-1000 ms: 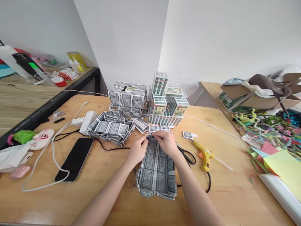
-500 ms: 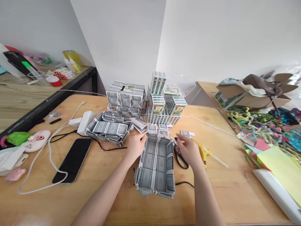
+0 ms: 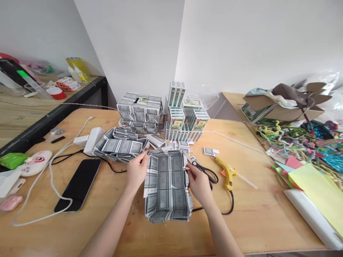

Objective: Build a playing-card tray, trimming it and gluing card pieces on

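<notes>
Between my hands is an open box made of playing cards [image 3: 171,185], its patterned card backs facing inward. My left hand [image 3: 137,171] pinches the box's far left corner. On the right wall, my right hand [image 3: 198,180] grips the box with its fingers partly hidden behind the edge. Black-handled scissors [image 3: 210,174] lie just beyond my right hand. A yellow glue gun [image 3: 228,173] rests on the table further right, its tip near a small stack of cards [image 3: 208,151]. Several loose cards [image 3: 171,145] lie behind the box.
A second card box [image 3: 99,150] with cards inside sits at the back left. Behind stand a bundled card block [image 3: 140,110] and stacked card packs [image 3: 175,117]. A phone [image 3: 79,185] and white cable [image 3: 50,178] lie left; coloured paper [image 3: 313,182] and pipe cleaners [image 3: 294,139] lie right.
The card box has shifted left and turned slightly, with both hands on it. My right hand has moved down and left onto the box's right wall, uncovering the glue gun.
</notes>
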Demonstrator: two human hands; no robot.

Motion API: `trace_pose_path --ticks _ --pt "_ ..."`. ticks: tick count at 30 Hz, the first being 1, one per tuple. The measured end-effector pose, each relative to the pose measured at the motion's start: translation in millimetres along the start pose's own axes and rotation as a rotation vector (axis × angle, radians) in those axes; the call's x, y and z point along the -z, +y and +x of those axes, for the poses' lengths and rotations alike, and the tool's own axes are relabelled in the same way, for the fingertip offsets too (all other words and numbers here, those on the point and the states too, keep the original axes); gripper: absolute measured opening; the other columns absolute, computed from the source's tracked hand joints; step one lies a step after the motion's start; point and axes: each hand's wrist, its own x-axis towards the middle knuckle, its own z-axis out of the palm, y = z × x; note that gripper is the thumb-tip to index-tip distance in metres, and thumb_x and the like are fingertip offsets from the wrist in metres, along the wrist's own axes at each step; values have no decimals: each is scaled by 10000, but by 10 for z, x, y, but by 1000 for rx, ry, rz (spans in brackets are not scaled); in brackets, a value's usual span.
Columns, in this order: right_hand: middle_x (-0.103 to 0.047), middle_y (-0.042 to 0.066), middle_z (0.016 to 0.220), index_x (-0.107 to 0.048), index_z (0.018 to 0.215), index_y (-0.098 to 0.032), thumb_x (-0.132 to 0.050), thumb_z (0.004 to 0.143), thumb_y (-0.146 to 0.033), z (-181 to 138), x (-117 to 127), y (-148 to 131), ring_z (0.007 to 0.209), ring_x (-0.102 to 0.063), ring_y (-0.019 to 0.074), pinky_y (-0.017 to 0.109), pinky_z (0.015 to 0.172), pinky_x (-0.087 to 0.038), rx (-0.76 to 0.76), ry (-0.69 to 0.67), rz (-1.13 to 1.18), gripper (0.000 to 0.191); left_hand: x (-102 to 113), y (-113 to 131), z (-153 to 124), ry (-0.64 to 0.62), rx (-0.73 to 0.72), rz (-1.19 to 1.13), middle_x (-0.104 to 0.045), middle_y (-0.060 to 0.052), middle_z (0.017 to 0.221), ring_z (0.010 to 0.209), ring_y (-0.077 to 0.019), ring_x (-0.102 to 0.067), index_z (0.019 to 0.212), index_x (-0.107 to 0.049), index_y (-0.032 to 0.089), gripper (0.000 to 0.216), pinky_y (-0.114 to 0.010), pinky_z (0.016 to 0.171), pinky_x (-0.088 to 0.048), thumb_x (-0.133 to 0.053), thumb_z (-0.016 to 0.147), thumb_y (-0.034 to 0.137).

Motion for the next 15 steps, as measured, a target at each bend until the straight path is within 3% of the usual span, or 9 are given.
trace_pose_path --ticks 3,6,11,15 --pt "-698 67 863 -661 979 -197 -421 793 -213 37 -70 -33 674 -639 183 292 631 -493 56 2 -141 304 86 14 -44 60 34 6 -680 -73 1050 955 -231 -628 1031 -672 135 365 -289 844 -469 -492 805 357" --pt "-687 45 859 -648 985 -203 -470 762 -218 168 -39 41 609 -609 153 285 645 -477 21 59 -264 285 106 31 -69 64 52 51 -690 -75 1022 934 -228 -640 996 -688 149 329 -290 834 -480 -495 791 318" --pt "-671 41 928 -669 950 -198 -435 813 -237 624 132 131 648 -601 136 269 705 -459 88 165 -407 274 2 52 -41 31 16 90 -705 -61 978 897 -221 -651 966 -697 174 304 -287 807 -488 -483 789 299" --pt "-636 51 1087 -655 1013 -205 -412 844 -203 1022 152 115 886 -588 166 261 783 -435 208 41 -700 296 -104 84 13 -13 -18 65 -713 -51 939 841 -212 -654 941 -697 190 281 -291 777 -487 -496 776 298"
